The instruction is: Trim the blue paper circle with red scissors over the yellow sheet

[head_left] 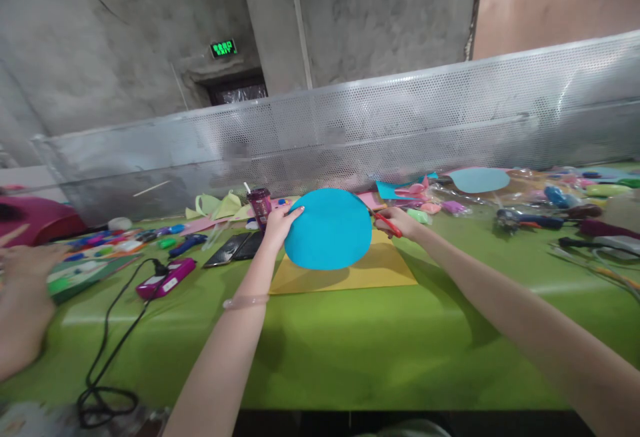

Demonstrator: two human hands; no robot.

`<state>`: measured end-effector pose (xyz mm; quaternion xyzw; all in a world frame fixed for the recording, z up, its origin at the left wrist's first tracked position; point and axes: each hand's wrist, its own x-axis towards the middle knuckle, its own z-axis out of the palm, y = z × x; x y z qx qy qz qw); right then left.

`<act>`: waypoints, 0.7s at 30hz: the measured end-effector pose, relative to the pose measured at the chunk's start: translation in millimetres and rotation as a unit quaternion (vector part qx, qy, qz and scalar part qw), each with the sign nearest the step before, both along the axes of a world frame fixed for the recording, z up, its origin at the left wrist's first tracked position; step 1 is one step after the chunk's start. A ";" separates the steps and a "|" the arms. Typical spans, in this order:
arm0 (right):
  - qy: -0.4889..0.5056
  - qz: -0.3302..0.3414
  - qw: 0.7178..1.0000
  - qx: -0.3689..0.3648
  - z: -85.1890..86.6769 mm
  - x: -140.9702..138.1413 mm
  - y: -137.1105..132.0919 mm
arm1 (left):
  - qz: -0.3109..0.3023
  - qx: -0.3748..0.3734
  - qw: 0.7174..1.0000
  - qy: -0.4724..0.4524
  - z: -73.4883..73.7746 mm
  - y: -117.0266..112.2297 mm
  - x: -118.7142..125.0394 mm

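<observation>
A round sheet of blue paper (pixel 328 230) is held up in front of me, tilted toward my eyes. My left hand (pixel 281 225) pinches its upper left edge, thumb on the near face. At the right edge of the sheet, my right hand (pixel 400 222) is closed around the red handles of a pair of scissors (pixel 389 224). The scissor blades are mostly hidden at the paper's edge. Under the blue paper lies a yellow sheet (pixel 385 270) on the green table cover (pixel 350 343).
A purple cup with a straw (pixel 260 205) and a dark phone (pixel 226 250) stand left of the paper. Further left are a purple power strip (pixel 166 279) with a black cord and another person's arm (pixel 23 310). Glue guns (pixel 530 219) and craft scraps lie right. A perforated metal screen (pixel 350 123) runs behind.
</observation>
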<state>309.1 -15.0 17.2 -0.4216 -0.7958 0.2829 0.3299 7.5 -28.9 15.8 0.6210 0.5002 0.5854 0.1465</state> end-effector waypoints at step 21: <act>-0.034 0.008 0.999 0.014 0.4 3.5 1.8 | -0.024 -0.007 1.000 -0.018 -1.5 1.9 -5.2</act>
